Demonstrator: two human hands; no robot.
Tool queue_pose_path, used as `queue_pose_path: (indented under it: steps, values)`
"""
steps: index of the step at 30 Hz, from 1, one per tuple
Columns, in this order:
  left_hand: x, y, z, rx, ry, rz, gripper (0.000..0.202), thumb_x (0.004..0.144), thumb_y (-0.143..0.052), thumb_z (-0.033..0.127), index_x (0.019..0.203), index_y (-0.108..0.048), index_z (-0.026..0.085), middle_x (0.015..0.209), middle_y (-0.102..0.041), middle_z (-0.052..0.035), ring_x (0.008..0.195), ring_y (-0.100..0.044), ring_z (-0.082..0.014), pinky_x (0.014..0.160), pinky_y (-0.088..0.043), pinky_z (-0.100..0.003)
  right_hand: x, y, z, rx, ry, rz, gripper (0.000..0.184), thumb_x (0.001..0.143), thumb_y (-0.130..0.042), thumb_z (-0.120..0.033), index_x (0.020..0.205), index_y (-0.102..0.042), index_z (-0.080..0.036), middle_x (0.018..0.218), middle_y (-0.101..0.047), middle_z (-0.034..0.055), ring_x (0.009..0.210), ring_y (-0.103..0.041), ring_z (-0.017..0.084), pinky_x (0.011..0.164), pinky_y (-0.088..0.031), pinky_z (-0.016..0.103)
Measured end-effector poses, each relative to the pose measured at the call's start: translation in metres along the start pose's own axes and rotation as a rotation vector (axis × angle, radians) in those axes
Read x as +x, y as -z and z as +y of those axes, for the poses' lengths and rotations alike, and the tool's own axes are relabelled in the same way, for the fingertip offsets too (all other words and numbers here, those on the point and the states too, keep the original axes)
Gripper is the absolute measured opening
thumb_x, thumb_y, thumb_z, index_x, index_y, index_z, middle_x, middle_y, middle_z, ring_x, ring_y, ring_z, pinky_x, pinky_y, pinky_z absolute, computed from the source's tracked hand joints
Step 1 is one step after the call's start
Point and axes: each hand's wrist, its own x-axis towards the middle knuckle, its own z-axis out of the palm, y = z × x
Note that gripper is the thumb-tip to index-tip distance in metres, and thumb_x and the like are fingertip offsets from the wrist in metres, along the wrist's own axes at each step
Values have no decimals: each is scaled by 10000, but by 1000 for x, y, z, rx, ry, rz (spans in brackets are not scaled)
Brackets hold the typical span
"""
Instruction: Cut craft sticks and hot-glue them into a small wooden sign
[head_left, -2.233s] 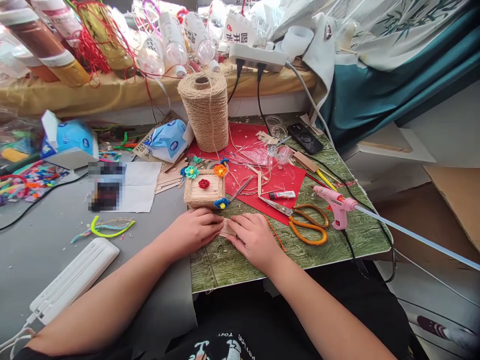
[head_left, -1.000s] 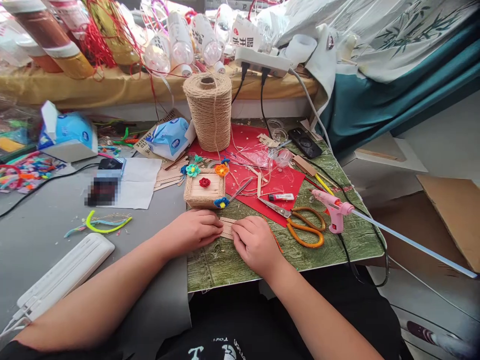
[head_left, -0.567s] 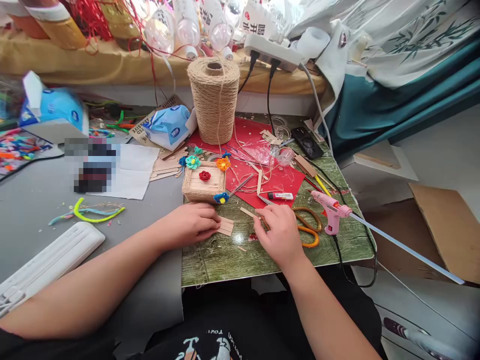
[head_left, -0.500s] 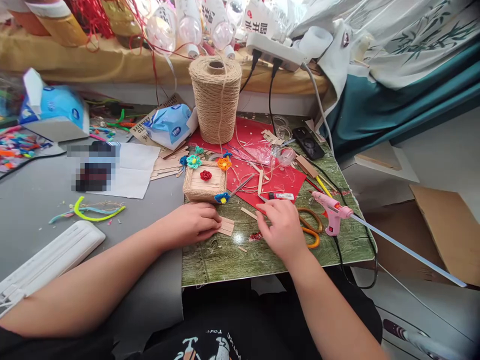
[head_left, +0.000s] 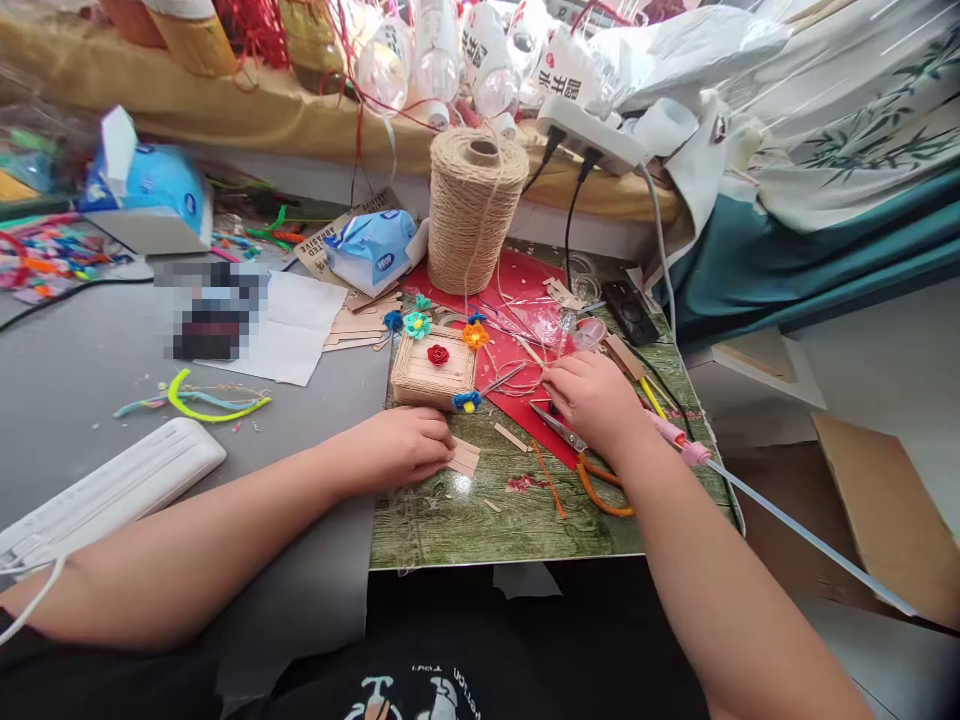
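My left hand [head_left: 412, 447] rests on the table with curled fingers pressed together at a small panel of craft stick pieces [head_left: 466, 458], whose left part they cover. My right hand [head_left: 596, 400] is over the red sheet [head_left: 517, 410], its fingers closed at the lower end of a craft stick [head_left: 531, 350]; its fingertips are partly hidden. Just behind my left hand sits a twine-wrapped box [head_left: 427, 385] with a red rose and coloured flowers on top. Scissors [head_left: 559, 430] with orange-wrapped handles lie under my right wrist. An orange strip [head_left: 551, 485] lies between my hands.
A large twine spool [head_left: 476, 215] stands behind the box. The pink glue gun [head_left: 671, 430] is partly hidden by my right forearm, its long glue stick jutting right. Tissue packs [head_left: 375, 250], a phone [head_left: 628, 312], a power strip [head_left: 592, 135] and a white device [head_left: 127, 490] surround the area.
My right hand has moved away from me, from beside the scissors to the craft stick on the red sheet, uncovering the scissor blades and orange strip. My left hand stays at the panel. The view has shifted.
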Motion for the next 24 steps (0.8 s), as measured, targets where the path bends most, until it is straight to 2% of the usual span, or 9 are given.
queue_pose_path:
  steps: [3, 5, 6, 8, 10, 12, 15, 20, 24]
  values:
    - [-1, -1, 0, 18, -3, -9, 191, 1040, -569, 229, 1036, -758, 198, 1056, -764, -86, 981, -677, -204, 880, -555, -327, -31, -7, -61, 452, -409, 184, 145, 1006, -636, -294, 1086, -719, -207, 999, -761, 81, 897, -689, 232, 849, -547, 396]
    - [-1, -2, 0, 28, -16, -16, 198, 1046, -561, 231, 1028, -756, 198, 1052, -764, -88, 975, -671, -203, 887, -552, -326, -45, -25, -106, 862, -620, 180, 279, 992, -650, -335, 1247, -636, -224, 888, -745, 33, 753, -701, 201, 700, -574, 339]
    - [-1, -3, -1, 30, -20, -23, 200, 1048, -561, 236, 1020, -755, 197, 1046, -763, -89, 967, -669, -203, 881, -551, -326, -48, -35, -125, 985, -683, 155, 272, 973, -674, -343, 1213, -638, -222, 855, -737, 24, 730, -703, 195, 678, -577, 324]
    - [-1, -4, -1, 25, -18, -27, 200, 1050, -565, 246, 1012, -755, 193, 1035, -762, -92, 964, -669, -206, 868, -554, -327, -47, -55, -151, 1021, -723, 107, 196, 939, -714, -326, 1101, -677, -222, 835, -734, 20, 734, -707, 189, 674, -574, 305]
    - [-1, -5, -1, 13, -10, -24, 195, 1050, -571, 249, 1023, -755, 191, 1029, -763, -94, 969, -674, -207, 863, -559, -327, -42, -67, -159, 891, -691, 83, 119, 943, -708, -287, 1045, -695, -225, 807, -730, 14, 716, -697, 188, 661, -560, 305]
    - [-1, -6, -1, 3, 6, -13, 183, 1047, -576, 243, 1049, -753, 192, 1027, -765, -91, 982, -682, -204, 880, -566, -327, -38, -69, -155, 690, -596, 115, 46, 964, -683, -248, 989, -708, -220, 783, -718, 20, 718, -679, 198, 679, -552, 331]
    - [-2, -7, -1, 4, 15, 12, 160, 1033, -594, 226, 1047, -751, 196, 1032, -772, -85, 981, -689, -197, 899, -573, -319, -42, -66, -142, 479, -360, 202, 124, 1013, -622, -228, 967, -737, -214, 844, -722, 56, 823, -676, 228, 784, -570, 401]
    - [-2, -7, 0, 13, 12, 4, 161, 1033, -595, 231, 1011, -747, 181, 1016, -772, -88, 969, -686, -204, 889, -580, -336, -57, -70, -130, 376, -112, 222, 310, 1005, -647, -206, 1307, -706, -243, 1328, -727, 105, 1250, -631, 307, 1062, -531, 559]
    - [-3, -7, 1, 0, 53, -9, 158, 1033, -597, 230, 1045, -746, 179, 1007, -767, -90, 988, -692, -204, 909, -587, -340, -59, -76, -131, 378, -52, 188, 329, 1007, -662, -229, 1335, -688, -223, 1396, -713, 87, 1347, -589, 315, 1121, -501, 564]
